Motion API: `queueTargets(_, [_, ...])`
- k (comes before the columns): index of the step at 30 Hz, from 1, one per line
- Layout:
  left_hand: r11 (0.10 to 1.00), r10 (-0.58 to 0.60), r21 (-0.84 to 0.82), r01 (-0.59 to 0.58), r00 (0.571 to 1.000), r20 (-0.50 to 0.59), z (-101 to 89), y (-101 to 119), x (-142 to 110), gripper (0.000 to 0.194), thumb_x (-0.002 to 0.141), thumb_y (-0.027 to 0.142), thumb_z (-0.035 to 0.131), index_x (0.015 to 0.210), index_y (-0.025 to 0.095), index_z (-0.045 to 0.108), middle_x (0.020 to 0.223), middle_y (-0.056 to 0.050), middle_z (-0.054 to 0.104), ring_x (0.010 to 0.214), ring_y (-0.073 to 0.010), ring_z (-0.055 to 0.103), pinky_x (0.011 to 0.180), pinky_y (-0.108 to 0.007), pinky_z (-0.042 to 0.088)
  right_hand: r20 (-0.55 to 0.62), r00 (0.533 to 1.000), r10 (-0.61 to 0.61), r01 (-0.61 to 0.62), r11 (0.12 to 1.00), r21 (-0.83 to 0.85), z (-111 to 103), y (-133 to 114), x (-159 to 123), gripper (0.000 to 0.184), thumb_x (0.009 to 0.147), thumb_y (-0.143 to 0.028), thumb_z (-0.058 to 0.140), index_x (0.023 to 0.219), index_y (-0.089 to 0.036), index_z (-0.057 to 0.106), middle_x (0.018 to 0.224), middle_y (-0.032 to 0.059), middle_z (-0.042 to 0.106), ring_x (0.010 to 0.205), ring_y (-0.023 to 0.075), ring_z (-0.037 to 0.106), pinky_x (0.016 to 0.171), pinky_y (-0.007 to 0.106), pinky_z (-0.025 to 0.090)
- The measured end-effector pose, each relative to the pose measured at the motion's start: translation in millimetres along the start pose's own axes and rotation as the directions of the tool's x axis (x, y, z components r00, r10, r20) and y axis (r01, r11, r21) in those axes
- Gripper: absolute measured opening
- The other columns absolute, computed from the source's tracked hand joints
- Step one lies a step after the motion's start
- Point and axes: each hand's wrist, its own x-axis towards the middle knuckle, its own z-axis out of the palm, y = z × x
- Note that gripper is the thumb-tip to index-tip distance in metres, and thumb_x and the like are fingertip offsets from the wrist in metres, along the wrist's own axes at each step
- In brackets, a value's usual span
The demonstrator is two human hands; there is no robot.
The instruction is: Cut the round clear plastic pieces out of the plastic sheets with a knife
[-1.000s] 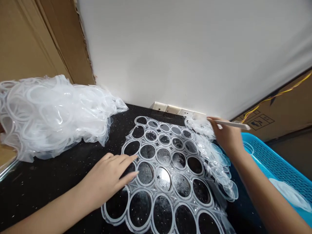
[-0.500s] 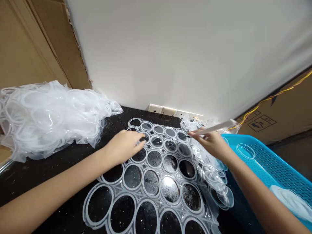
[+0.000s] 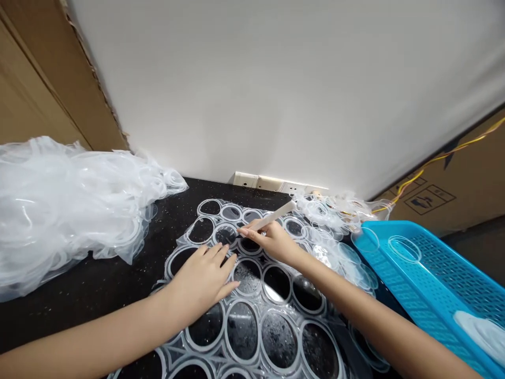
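Observation:
A clear plastic sheet point(image 3: 258, 308) with rows of white-rimmed round outlines lies on the black speckled countertop point(image 3: 168, 223). My left hand point(image 3: 207, 276) rests flat on the sheet's left part, fingers spread, holding nothing. Just beyond its fingertips, my right hand point(image 3: 272, 239) pinches a slim white-handled tool point(image 3: 276, 215). The tool slants up to the right, and its dark tip points down at one of the outlines in the upper rows. What kind of tool it is cannot be made out.
A big heap of clear plastic pieces point(image 3: 71, 205) sits at left by a cardboard box point(image 3: 51, 79). Loose clear rings point(image 3: 335, 252) lie right of the sheet. Beyond them stands a blue basket point(image 3: 426, 295) with rings inside. Wall sockets point(image 3: 270, 183) line the back.
My right hand has moved left with the tool, from the sheet's right edge to its upper middle. My left hand has come nearer to me and lies flatter. The view has shifted slightly.

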Motion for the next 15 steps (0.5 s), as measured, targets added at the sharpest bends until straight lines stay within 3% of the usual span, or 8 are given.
queueTargets(5, [1.0,-0.006,0.024,0.008,0.996,-0.086,3.3,4.1,-3.9,0.046,0.085,0.049,0.05,0.112,0.012,0.06,0.112,-0.019,0.062,0.104,-0.0305,0.059,0.084,-0.042,0.043,0.092,0.996,-0.019,0.016,0.999,0.031,12.2,3.7,10.0,0.021,0.085,-0.029,0.055,0.087,-0.013,0.069,0.09,0.0065,0.07,0.084,0.0175,0.064,0.076,0.027,0.048])
queueTargets(11, [1.0,-0.024,-0.008,0.023,0.991,-0.131,4.7,2.8,-6.9,0.045,0.085,0.051,0.047,0.11,0.016,0.061,0.107,-0.013,0.065,0.103,-0.0264,0.059,0.087,-0.038,0.04,0.145,0.989,-0.032,0.024,0.998,0.058,18.0,4.1,11.4,0.02,0.086,-0.029,0.055,0.086,-0.014,0.068,0.088,0.0063,0.07,0.082,0.0158,0.064,0.075,0.026,0.05])
queueTargets(15, [1.0,-0.012,-0.016,0.01,0.994,-0.113,3.5,2.3,-7.2,0.048,0.084,0.053,0.048,0.113,0.016,0.058,0.108,-0.015,0.063,0.104,-0.028,0.058,0.086,-0.038,0.04,0.13,0.978,-0.163,0.168,0.985,-0.027,19.4,5.1,10.5,0.02,0.087,-0.026,0.053,0.088,-0.013,0.068,0.086,0.0071,0.069,0.08,0.0147,0.064,0.073,0.026,0.051])
